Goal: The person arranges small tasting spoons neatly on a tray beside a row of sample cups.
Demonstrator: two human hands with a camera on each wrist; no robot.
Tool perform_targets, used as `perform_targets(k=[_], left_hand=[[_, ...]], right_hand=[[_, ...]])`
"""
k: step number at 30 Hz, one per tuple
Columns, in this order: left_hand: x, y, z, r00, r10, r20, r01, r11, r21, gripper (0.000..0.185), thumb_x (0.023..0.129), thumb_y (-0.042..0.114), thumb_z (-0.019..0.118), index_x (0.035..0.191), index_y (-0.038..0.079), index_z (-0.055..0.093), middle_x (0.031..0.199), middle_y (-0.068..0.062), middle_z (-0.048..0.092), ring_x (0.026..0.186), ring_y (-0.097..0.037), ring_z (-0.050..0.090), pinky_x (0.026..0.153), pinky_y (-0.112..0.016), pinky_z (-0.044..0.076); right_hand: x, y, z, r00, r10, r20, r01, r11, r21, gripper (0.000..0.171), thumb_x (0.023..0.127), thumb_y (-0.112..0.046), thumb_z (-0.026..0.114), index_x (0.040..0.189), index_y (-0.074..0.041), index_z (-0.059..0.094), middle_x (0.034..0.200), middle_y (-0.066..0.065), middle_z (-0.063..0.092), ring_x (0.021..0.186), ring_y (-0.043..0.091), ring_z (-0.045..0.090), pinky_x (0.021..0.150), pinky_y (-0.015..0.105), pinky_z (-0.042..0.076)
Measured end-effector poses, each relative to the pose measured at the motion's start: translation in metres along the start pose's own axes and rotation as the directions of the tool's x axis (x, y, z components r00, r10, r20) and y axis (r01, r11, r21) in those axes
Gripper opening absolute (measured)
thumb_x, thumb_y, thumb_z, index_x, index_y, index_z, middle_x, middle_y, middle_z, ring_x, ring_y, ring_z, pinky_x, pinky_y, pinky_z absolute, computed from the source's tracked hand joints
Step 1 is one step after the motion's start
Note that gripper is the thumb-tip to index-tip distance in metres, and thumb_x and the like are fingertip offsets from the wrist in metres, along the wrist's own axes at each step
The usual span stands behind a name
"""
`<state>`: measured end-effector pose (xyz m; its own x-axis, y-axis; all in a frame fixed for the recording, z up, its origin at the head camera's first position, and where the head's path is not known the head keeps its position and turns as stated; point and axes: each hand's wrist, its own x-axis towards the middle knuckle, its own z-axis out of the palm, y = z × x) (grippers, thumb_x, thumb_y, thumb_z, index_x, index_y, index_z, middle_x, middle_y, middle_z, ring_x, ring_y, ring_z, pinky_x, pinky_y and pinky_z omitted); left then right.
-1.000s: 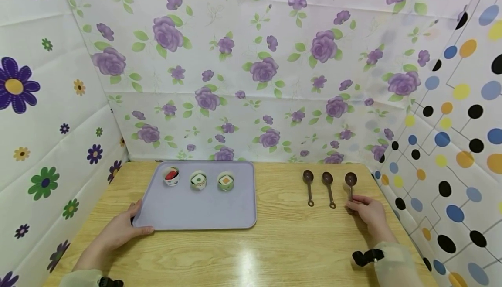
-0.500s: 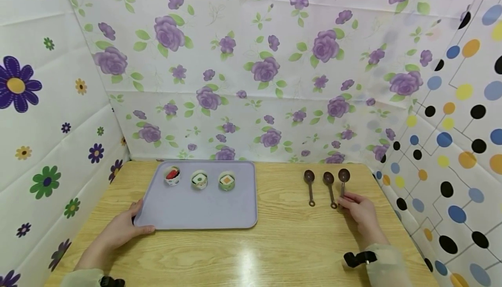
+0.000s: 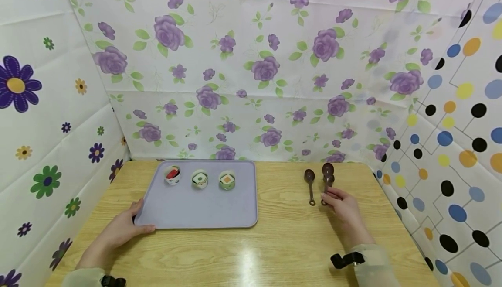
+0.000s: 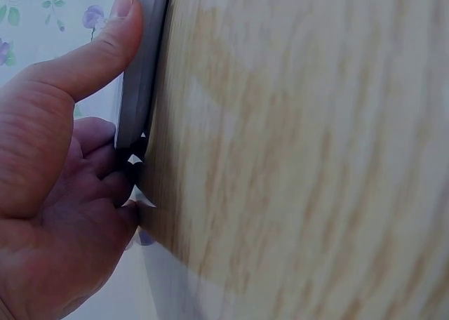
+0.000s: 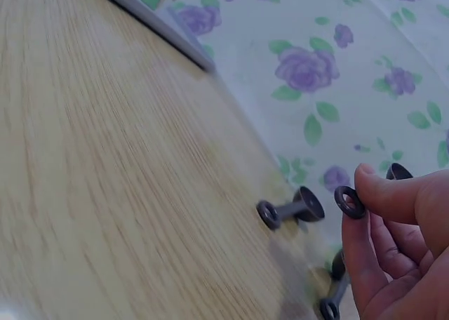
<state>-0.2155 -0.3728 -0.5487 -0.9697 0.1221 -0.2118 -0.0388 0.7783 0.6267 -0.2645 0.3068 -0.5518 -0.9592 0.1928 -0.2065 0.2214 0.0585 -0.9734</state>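
Item: brown spoon (image 3: 327, 174), right of centre in the head view, lifted clear of the bench (image 3: 282, 243) and held nearly upright, bowl uppermost, seemingly so it could be carried; right hand (image 3: 343, 206) pinched its ringed handle end between thumb and curled fingers (image 5: 365, 243); two further spoons lay below it, one (image 3: 310, 186) just left; left hand (image 3: 121, 230), lower left, gripped the near corner of the lilac tray (image 3: 204, 210), thumb on the rim, fingers tucked beneath, apparently steadying it; three small cups (image 3: 199, 179) stood along the tray's far edge.
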Motion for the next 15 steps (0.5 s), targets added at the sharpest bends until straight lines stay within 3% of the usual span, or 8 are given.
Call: perform_targets(k=[15], left_hand=[[-0.001,0.002,-0.001,1.0,-0.002,-0.002,0.002,1.0,0.009,0.13,0.085,0.055,0.088,0.163,-0.014,0.01,0.163,-0.048,0.008,0.15,-0.068,0.01,0.119,-0.077,0.016]], right_hand=[[-0.009,-0.003,0.045,0.999,-0.021,0.047,0.018,0.997,0.072,0.052,0.101,-0.006,0.075,0.146,0.011,0.055,0.119,0.011,0.073,0.089,0.008,0.073,0.08,0.024,0.063]])
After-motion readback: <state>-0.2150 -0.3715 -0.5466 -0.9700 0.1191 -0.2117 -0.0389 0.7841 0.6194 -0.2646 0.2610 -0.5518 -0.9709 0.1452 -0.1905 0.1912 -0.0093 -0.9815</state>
